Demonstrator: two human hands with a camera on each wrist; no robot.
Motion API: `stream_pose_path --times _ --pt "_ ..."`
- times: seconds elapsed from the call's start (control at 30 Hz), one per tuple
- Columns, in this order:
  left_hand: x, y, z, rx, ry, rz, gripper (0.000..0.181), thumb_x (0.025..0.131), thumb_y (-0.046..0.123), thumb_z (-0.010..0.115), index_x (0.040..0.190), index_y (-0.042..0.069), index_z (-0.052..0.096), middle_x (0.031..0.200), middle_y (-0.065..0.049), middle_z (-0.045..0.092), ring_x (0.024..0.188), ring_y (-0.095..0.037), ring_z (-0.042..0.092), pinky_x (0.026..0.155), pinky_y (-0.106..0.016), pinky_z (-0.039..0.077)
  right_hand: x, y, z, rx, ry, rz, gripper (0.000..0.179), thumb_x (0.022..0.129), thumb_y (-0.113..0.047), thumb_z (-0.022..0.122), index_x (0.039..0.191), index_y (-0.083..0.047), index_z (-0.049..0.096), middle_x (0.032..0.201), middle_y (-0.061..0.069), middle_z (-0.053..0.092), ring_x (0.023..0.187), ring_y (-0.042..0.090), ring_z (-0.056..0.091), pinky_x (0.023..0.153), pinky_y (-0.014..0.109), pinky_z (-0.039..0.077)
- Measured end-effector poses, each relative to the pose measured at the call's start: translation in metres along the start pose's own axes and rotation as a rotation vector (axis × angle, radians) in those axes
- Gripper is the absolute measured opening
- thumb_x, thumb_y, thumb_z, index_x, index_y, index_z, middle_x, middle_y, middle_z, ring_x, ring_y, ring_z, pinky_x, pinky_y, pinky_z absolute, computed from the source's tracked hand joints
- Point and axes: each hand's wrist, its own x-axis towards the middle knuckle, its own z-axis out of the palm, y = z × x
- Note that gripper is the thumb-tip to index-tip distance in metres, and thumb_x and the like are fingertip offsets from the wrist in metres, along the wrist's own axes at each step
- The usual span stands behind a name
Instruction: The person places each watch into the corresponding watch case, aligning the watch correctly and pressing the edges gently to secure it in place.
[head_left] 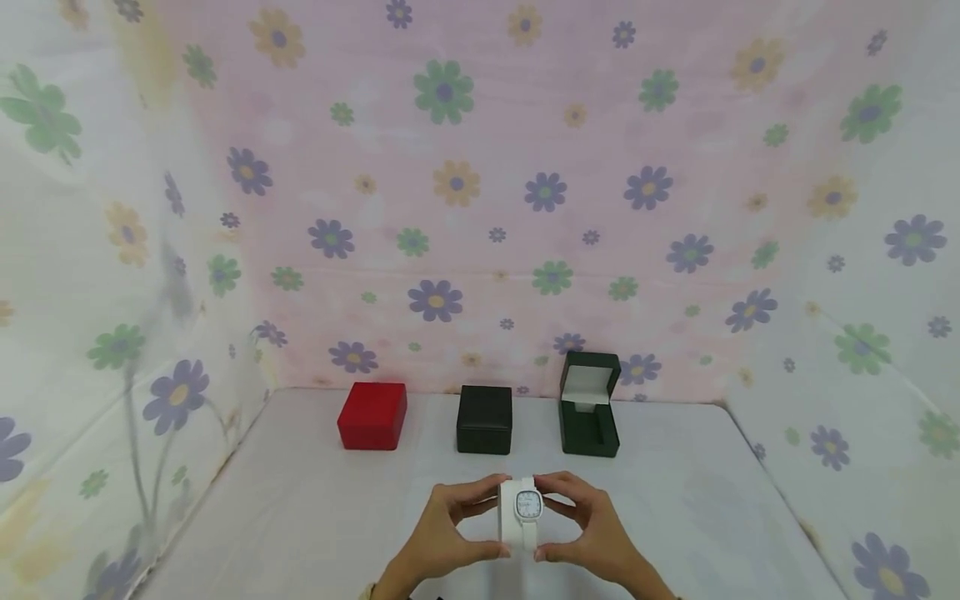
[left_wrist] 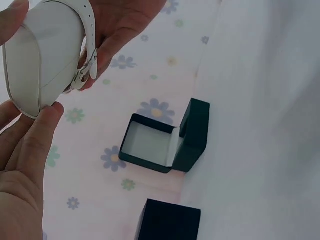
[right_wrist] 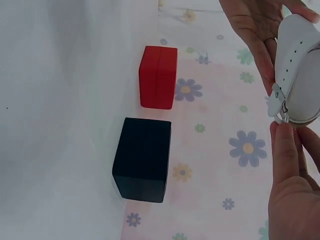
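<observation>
A white wristwatch [head_left: 528, 504] with a squarish dial is wrapped around a white watch cushion [head_left: 506, 518], held upright over the table, dial toward the head camera. My left hand [head_left: 444, 531] pinches the cushion's left end, thumb below and fingertips above. On the other side, my right hand [head_left: 591, 531] pinches the watch and cushion the same way, fingertips right at the strap. Seen from behind in the left wrist view, the strap [left_wrist: 90, 32] loops round the cushion. Its buckle [right_wrist: 283, 107] is fastened in the right wrist view.
Along the back of the white table [head_left: 300, 500] stand a closed red box [head_left: 372, 417], a closed black box [head_left: 484, 421] and a dark green box [head_left: 590, 429] with its lid raised and a pale lining. Flower-patterned cloth [head_left: 495, 208] walls the back and both sides.
</observation>
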Motion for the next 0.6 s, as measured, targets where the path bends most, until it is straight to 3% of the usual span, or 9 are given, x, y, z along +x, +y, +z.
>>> stream_pose_path --times 0.2,0.37,0.6 --pt "-0.003 0.0 0.0 -0.002 0.003 0.0 0.069 0.081 0.004 0.085 0.144 0.005 0.057 0.141 -0.013 0.062 0.127 -0.025 0.063 0.097 -0.039 0.055 -0.001 0.002 0.004 -0.016 -0.018 -0.035 0.072 0.075 -0.006 0.089 0.14 -0.011 0.059 0.13 0.011 0.064 0.122 0.015 0.063 0.098 0.037 0.056" --pt "-0.006 0.0 0.002 -0.006 0.011 0.041 0.069 0.082 0.002 0.083 0.145 0.003 0.054 0.142 -0.016 0.06 0.127 -0.027 0.062 0.098 -0.037 0.055 -0.001 0.005 0.008 -0.024 0.002 -0.032 0.074 0.074 -0.007 0.091 0.14 -0.014 0.059 0.129 0.007 0.065 0.12 0.017 0.064 0.098 0.036 0.057" --pt "-0.01 -0.003 0.006 -0.015 0.008 0.03 0.069 0.082 0.001 0.083 0.145 0.003 0.055 0.142 -0.016 0.06 0.128 -0.027 0.061 0.101 -0.037 0.053 -0.002 0.012 0.011 -0.006 -0.046 -0.073 0.077 0.077 -0.005 0.088 0.145 -0.01 0.053 0.132 0.009 0.063 0.117 0.017 0.063 0.095 0.039 0.059"
